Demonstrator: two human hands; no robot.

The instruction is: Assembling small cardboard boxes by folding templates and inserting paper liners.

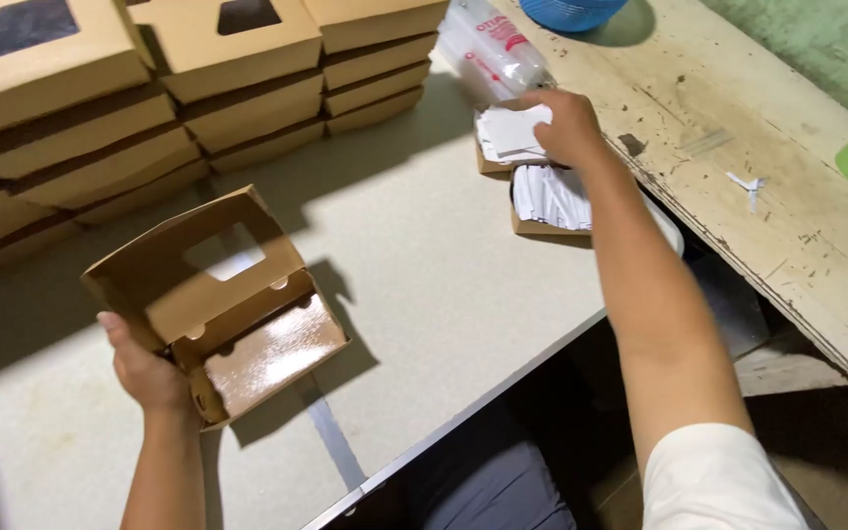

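Stacks of boxes (198, 88) behind open box (223, 304)

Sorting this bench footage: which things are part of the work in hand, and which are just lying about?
In hand:
left hand holding open window box
right hand on white paper slips

Lying about:
stacked boxes
plastic bag
blue bowl
wooden board
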